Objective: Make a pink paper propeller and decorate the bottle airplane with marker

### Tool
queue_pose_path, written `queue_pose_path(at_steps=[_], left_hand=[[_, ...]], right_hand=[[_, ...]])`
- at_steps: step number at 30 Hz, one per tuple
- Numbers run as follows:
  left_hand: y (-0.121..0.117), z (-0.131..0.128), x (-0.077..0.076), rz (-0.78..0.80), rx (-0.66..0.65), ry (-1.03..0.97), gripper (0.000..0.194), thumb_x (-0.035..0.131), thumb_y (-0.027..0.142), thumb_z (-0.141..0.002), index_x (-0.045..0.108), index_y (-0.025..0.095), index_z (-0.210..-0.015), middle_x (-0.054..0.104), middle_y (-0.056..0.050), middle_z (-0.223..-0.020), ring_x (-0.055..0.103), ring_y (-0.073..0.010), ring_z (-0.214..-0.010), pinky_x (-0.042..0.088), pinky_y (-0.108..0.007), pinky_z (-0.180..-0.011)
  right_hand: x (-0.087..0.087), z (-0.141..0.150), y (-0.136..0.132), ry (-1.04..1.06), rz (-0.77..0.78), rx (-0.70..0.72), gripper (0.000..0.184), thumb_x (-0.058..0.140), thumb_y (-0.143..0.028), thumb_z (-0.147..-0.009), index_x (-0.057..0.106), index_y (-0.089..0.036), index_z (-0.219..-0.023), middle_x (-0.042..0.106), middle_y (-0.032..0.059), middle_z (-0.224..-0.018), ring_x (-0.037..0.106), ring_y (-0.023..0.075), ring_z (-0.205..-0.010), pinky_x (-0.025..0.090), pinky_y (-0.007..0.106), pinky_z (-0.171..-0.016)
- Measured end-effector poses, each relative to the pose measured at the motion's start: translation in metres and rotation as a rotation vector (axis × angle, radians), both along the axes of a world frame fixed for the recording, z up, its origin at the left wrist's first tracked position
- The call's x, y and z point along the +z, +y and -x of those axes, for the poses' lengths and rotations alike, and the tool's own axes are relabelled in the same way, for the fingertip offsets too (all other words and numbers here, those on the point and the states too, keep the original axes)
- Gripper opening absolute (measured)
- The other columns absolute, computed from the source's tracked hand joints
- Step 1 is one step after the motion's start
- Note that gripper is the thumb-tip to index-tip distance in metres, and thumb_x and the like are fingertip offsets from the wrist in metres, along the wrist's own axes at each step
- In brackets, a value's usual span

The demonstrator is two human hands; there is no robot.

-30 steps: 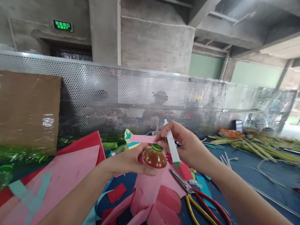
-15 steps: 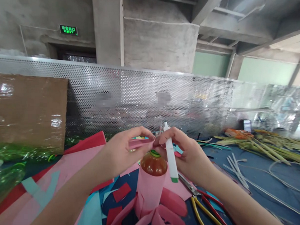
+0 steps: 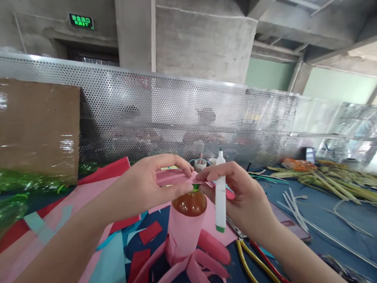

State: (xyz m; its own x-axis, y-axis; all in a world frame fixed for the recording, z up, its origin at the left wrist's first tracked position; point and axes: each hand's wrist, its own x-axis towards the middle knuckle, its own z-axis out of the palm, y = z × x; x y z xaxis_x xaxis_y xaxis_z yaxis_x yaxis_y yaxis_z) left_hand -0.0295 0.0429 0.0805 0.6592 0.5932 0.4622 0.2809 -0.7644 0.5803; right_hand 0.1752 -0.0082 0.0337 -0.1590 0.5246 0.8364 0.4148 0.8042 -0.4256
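Observation:
Above a brown bottle (image 3: pixel 190 204) wrapped in pink paper (image 3: pixel 184 234), my two hands meet over its green cap (image 3: pixel 195 187). My left hand (image 3: pixel 153 182) pinches a strip of pink paper (image 3: pixel 173 178) between thumb and fingers. At the strip's other end, the fingers of my right hand (image 3: pixel 244 189) are closed on the paper, their tips partly hidden. A white marker (image 3: pixel 220 198) with a green end is also held in my right hand, standing nearly upright. Curled pink paper strips (image 3: pixel 208 260) spread out from the base of the wrapped bottle.
Red and pink paper sheets (image 3: pixel 95 190) lie to the left, with red scraps (image 3: pixel 150 233) nearer. Scissors (image 3: pixel 257 263) with yellow and red handles lie under my right forearm. Dry stalks (image 3: pixel 338 183) and white strips (image 3: pixel 294 210) are on the right. A perforated metal panel (image 3: pixel 174 100) stands behind.
My hands have lowered slightly relative to the bottle. The marker has swung more upright and shifted right. The view has tilted a little; both hands still hold the pink strip.

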Motion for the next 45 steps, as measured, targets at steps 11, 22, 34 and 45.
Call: queue_pose_path(at_steps=[11, 22, 34, 45], left_hand=[[0.003, 0.004, 0.002, 0.011, -0.023, -0.032, 0.013, 0.072, 0.033, -0.078, 0.069, 0.028, -0.090, 0.069, 0.001, -0.105, 0.064, -0.0215, -0.101, 0.049, -0.034, -0.091], [0.008, 0.018, 0.010, 0.071, -0.073, -0.026, 0.007, 0.070, 0.032, -0.080, 0.076, 0.029, -0.083, 0.074, -0.001, -0.100, 0.066, -0.0217, -0.099, 0.052, -0.034, -0.086], [0.022, 0.021, 0.003, 0.185, -0.203, -0.080, 0.005, 0.073, 0.022, -0.078, 0.072, 0.023, -0.083, 0.069, -0.001, -0.102, 0.064, -0.0159, -0.099, 0.050, -0.030, -0.087], [0.023, 0.017, 0.005, 0.233, -0.214, -0.121, 0.007, 0.073, 0.018, -0.074, 0.072, 0.019, -0.080, 0.070, -0.004, -0.098, 0.065, -0.0180, -0.096, 0.051, -0.032, -0.084]], right_hand=[[0.001, 0.003, 0.002, 0.082, 0.139, 0.181, 0.010, 0.059, -0.022, -0.093, 0.054, -0.029, -0.098, 0.066, 0.0006, -0.099, 0.064, 0.0172, -0.094, 0.053, 0.035, -0.083], [0.017, 0.007, 0.008, 0.193, 0.379, 0.302, 0.019, 0.066, -0.018, -0.087, 0.050, -0.026, -0.091, 0.066, -0.0026, -0.091, 0.065, 0.0126, -0.087, 0.052, 0.028, -0.080], [0.002, 0.019, 0.012, 0.238, 0.282, 0.237, 0.024, 0.067, -0.013, -0.083, 0.050, -0.028, -0.089, 0.062, -0.0035, -0.091, 0.062, 0.0122, -0.085, 0.051, 0.026, -0.074], [0.000, 0.018, 0.018, 0.367, 0.335, 0.383, 0.021, 0.063, -0.011, -0.086, 0.051, -0.028, -0.090, 0.068, -0.0032, -0.090, 0.065, 0.0112, -0.088, 0.053, 0.025, -0.078]])
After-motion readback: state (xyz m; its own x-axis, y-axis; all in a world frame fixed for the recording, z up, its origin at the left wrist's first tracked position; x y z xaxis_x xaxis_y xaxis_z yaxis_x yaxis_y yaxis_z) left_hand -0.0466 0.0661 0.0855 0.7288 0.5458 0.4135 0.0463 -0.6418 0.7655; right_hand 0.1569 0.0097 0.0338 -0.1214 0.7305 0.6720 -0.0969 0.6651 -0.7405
